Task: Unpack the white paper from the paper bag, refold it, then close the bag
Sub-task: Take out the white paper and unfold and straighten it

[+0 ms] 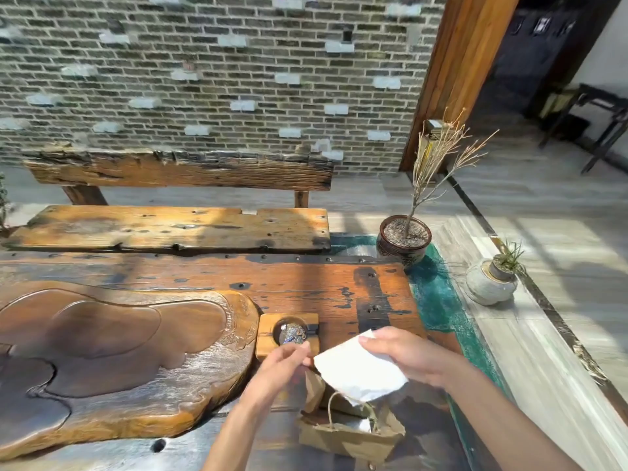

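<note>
The right hand [404,355] has its grip clamped on the far edge of the white paper [360,370], holding the sheet up flat, probably so it can be refolded in the air. The left hand [285,363] pinches the sheet's left corner, steadying it. Directly below the grips, the brown paper bag [350,433] stands open on the wooden counter [306,287], twine handles loose, more white showing inside. Just beyond the left hand sits a square wooden ashtray [289,334].

We cannot see inside the paper bag [350,440]; the white paper [360,370] hides its far side, and our forearms leave the bottom edge.
</note>
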`<action>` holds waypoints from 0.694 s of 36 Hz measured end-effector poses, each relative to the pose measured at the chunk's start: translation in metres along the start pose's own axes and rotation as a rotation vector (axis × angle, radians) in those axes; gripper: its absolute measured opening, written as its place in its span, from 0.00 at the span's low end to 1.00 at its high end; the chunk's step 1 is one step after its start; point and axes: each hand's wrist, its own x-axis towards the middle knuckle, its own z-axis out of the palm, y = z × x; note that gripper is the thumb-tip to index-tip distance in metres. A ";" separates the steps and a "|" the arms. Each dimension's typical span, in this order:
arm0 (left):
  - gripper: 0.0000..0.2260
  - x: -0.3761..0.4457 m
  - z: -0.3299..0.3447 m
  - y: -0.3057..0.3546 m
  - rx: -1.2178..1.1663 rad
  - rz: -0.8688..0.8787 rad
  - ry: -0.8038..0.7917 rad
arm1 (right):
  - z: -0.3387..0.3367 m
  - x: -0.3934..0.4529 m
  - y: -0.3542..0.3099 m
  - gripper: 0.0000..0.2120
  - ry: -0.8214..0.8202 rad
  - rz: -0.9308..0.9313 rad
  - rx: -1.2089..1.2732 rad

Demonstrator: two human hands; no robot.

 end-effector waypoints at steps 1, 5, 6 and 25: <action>0.15 -0.002 -0.002 0.006 -0.026 0.017 -0.033 | -0.001 -0.004 -0.006 0.20 -0.011 -0.012 0.055; 0.25 -0.012 -0.003 0.037 -0.100 0.113 -0.109 | -0.005 -0.019 -0.025 0.17 -0.022 -0.112 0.177; 0.27 -0.014 -0.003 0.045 -0.095 0.141 -0.117 | -0.006 -0.022 -0.030 0.18 -0.011 -0.142 0.203; 0.10 -0.054 -0.002 0.177 -0.008 0.812 -0.133 | -0.005 -0.080 -0.128 0.17 0.036 -0.634 0.485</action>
